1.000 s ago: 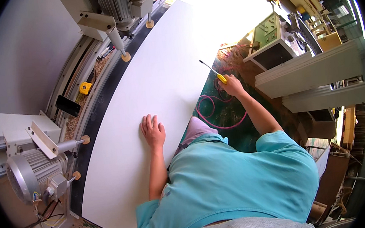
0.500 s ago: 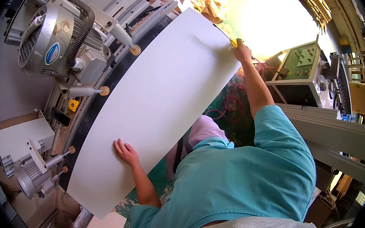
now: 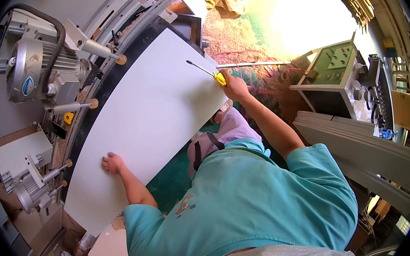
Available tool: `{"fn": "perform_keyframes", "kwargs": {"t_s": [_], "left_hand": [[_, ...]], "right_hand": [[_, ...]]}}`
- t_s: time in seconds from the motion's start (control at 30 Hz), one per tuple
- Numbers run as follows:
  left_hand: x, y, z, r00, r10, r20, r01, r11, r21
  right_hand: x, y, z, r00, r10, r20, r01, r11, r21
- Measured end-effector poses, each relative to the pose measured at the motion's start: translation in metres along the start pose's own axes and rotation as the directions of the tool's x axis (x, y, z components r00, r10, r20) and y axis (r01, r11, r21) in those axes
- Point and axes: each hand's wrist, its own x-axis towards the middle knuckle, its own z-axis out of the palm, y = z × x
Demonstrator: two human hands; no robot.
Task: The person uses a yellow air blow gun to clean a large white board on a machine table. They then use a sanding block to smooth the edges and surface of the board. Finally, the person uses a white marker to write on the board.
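A large white panel [image 3: 140,109] lies tilted across the black bed of a machine. My left hand [image 3: 114,163] rests on the panel's lower left part, its fingers slightly bent and nothing visible in them. At the panel's right edge, my right hand [image 3: 235,85] is wrapped round a yellow air blow gun [image 3: 219,79]. The gun's thin nozzle with a dark tip reaches up and left over the panel's face.
Metal motors [image 3: 27,70] and rods with round pads line the left side. Sawdust [image 3: 228,33] and a red hose [image 3: 244,52] lie on the floor beyond. To the right stand a control box [image 3: 336,67] and stacked long boards [image 3: 357,139].
The panel has shifted left and down. My right hand has swung left with the blow gun, whose nozzle now lies over the panel. My left hand has moved left, its fingers less spread.
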Motion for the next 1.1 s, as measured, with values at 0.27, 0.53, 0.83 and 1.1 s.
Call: {"fn": "perform_keyframes", "kwargs": {"t_s": [0.27, 0.53, 0.83, 1.1], "left_hand": [[-0.219, 0.373, -0.089, 0.714, 0.662, -0.227, -0.700, 0.662, -0.268], [-0.224, 0.417, -0.128, 0.817, 0.568, -0.101, -0.575, 0.787, -0.224], [-0.238, 0.428, -0.095, 0.839, 0.536, 0.090, -0.515, 0.837, -0.186], [-0.230, 0.456, -0.078, 0.885, 0.463, 0.045, -0.454, 0.881, -0.134]], "right_hand": [[0.009, 0.096, -0.090, 0.976, -0.209, 0.055, 0.201, 0.972, 0.124], [0.030, 0.284, -0.197, 0.970, -0.197, 0.142, 0.196, 0.980, 0.021], [0.127, 0.224, -0.252, 0.877, -0.252, 0.409, 0.258, 0.965, 0.040], [0.144, 0.211, -0.240, 0.793, -0.307, 0.526, 0.306, 0.947, 0.092]]}}
